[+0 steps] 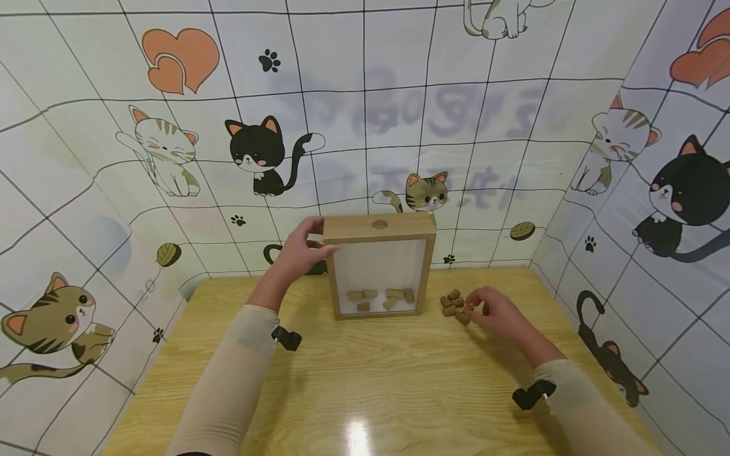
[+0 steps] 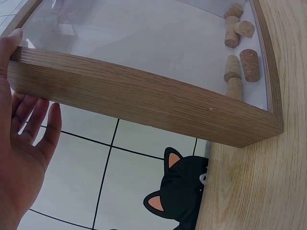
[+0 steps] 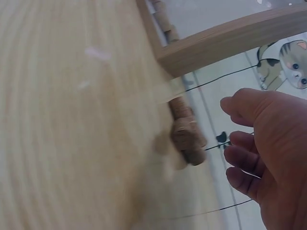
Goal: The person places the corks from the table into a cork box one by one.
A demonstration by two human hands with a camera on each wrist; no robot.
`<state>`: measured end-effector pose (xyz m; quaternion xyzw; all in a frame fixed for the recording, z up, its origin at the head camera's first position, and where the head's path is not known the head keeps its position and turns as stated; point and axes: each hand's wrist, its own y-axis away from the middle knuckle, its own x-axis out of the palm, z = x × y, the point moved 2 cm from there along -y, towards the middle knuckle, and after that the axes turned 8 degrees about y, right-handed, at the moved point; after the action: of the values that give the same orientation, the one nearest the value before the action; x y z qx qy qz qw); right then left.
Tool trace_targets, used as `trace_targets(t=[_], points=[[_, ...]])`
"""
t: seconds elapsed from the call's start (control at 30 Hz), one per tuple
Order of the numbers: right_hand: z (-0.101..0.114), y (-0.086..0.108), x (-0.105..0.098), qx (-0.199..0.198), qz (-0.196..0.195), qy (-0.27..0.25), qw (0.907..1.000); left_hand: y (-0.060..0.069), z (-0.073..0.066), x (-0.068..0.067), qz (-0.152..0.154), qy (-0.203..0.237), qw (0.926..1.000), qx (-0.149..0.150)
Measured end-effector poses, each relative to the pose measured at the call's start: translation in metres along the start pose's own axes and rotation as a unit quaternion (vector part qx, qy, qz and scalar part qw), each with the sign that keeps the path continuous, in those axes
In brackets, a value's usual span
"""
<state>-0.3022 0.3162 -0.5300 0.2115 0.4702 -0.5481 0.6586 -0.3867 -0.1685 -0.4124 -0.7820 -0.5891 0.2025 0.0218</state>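
Small brown cylindrical corks [image 1: 447, 303] lie in a loose cluster on the pale yellow wood-grain surface [image 1: 342, 380], just to the right of a shallow upright wooden box with a clear front [image 1: 376, 266]. More corks [image 1: 370, 294] rest inside along its bottom edge, in two groups, some lying flat and at least one standing on end. A round hole [image 1: 379, 224] in the box's top faces upward, seemingly wide enough to admit a cork, which would explain why the box stands on its narrow edge. From where I stand, the person's left hand [image 1: 301, 252] grips the upper left corner, thumb at the front and fingers behind the side, probably to steady such a thin, tall shape. The right hand [image 1: 495, 311] is at the near edge of the cluster, its fingers loosely bent; the right wrist view shows nothing in its grasp. Having the loose corks on that side seems sensible, since this hand reaches them without crossing the other arm.
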Motion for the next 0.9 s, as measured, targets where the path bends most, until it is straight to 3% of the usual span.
trace_targets(t=[0.37,0.63,0.9], points=[[-0.004,0.007,0.031,0.026,0.013,0.052,0.9983,0.000,0.001,0.001,-0.002,0.000,1.0000,0.003],[-0.005,0.010,0.036,0.036,0.005,0.076,0.9965,0.000,0.003,0.001,-0.006,0.005,1.0000,-0.002],[-0.009,0.007,0.043,0.046,0.023,0.103,0.9934,-0.001,0.002,0.000,-0.003,0.006,0.9999,0.008]])
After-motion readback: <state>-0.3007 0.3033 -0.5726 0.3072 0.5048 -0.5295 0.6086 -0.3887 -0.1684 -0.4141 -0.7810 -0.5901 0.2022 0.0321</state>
